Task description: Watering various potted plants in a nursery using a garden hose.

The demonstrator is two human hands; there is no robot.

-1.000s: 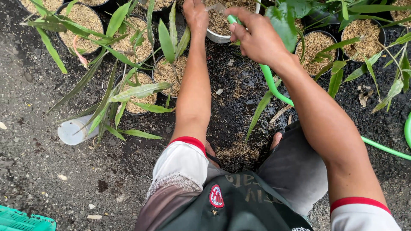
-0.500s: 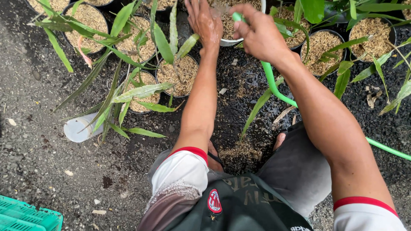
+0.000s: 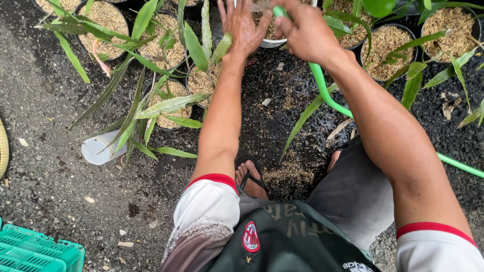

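Head view: left hand [image 3: 242, 26] lies open, fingers spread on the white pot's [image 3: 272, 42] near rim; right hand [image 3: 302, 31] is clamped on the green hose [image 3: 327, 98] just above that pot. Judgement — brace the pot, keep the nozzle low over its husk fill.

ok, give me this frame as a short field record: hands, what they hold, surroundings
left hand: open, fingers spread, resting against the rim of the white pot
right hand: closed around the green hose, nozzle end at the white pot
pot fill: husk-like brown media
ground: dark wet gravel with scattered husks
nearby: potted plants with long green leaves; overturned white cup; green crate at lower left
person: crouched, sandal visible
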